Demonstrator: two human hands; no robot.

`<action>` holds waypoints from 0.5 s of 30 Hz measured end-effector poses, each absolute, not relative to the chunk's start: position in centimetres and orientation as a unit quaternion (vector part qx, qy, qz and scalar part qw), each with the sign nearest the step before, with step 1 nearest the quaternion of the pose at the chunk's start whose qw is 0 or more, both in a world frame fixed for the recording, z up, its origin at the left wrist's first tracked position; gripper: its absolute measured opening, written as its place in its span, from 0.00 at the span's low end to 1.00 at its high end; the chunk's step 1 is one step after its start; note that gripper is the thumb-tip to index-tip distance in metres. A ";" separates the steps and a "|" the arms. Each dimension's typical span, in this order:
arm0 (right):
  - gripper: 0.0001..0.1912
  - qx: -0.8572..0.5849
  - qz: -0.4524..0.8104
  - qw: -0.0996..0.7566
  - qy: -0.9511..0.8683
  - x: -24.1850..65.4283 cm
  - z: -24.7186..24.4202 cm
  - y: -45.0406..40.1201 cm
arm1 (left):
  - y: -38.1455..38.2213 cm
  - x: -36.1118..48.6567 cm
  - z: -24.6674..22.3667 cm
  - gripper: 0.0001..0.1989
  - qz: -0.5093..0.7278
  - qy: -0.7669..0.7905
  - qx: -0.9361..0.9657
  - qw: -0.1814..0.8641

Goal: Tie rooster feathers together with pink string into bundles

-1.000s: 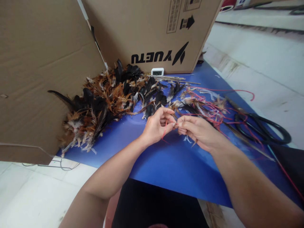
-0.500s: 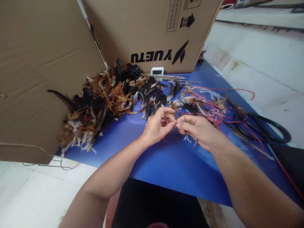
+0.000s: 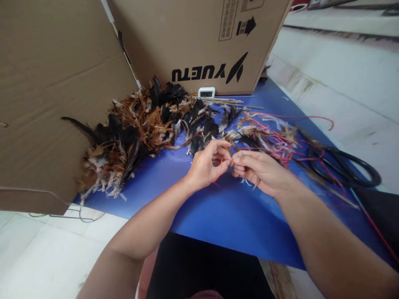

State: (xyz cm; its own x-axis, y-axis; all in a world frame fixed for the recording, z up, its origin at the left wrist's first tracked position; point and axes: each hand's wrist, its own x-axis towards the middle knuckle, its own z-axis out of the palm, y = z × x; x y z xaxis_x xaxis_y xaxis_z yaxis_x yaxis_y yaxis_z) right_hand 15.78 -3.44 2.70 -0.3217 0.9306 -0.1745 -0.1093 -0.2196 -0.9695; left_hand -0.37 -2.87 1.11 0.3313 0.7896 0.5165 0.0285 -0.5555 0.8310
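My left hand point(image 3: 208, 164) pinches a thin red string point(image 3: 222, 162) between thumb and forefinger, and a short end of it hangs below the thumb. Close against it, my right hand point(image 3: 257, 169) pinches the same string, fingertips nearly touching the left ones. Both hands are held over the blue tabletop point(image 3: 199, 216). Just beyond them lie loose black and brown feathers point(image 3: 202, 131) and a tangle of red string point(image 3: 279, 145) mixed with whitish strips. Exactly how the string runs between the fingertips is hidden.
A large heap of feathers point(image 3: 124, 137) lies to the left against a cardboard panel point(image 3: 56, 83). Behind stand a cardboard box point(image 3: 193, 37), a small white digital clock point(image 3: 206, 92) and thin sticks point(image 3: 230, 101). Black-handled scissors point(image 3: 346, 166) lie at the right.
My right hand has shifted very slightly right, and its fingers have curled in more. My left hand keeps its pinch in almost the same place.
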 end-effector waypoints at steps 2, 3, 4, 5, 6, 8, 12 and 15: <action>0.08 -0.435 0.643 0.397 -0.490 15.7 2.8 -3.5 | -2.9 -0.4 1.2 0.17 0.502 0.287 0.732 0.360; 0.08 -0.440 0.636 0.396 -0.495 15.7 2.9 -3.5 | -2.9 -0.4 1.2 0.17 0.501 0.291 0.736 0.351; 0.08 -0.446 0.629 0.395 -0.500 15.7 2.9 -3.5 | -2.9 -0.5 1.2 0.17 0.501 0.296 0.738 0.342; 0.08 -0.450 0.622 0.394 -0.504 15.6 3.0 -3.5 | -2.9 -0.5 1.2 0.17 0.501 0.301 0.739 0.335; 0.08 -0.454 0.616 0.394 -0.509 15.6 3.0 -3.6 | -2.9 -0.5 1.2 0.17 0.502 0.305 0.740 0.328; 0.09 -0.459 0.607 0.395 -0.514 15.6 3.0 -3.6 | -2.9 -0.5 1.2 0.18 0.504 0.311 0.741 0.317; 0.09 -0.463 0.595 0.400 -0.521 15.5 3.2 -3.7 | -2.9 -0.5 1.2 0.19 0.507 0.315 0.743 0.303; 0.07 -0.473 0.579 0.404 -0.526 15.5 3.2 -3.8 | -3.0 -0.5 1.2 0.18 0.505 0.319 0.745 0.298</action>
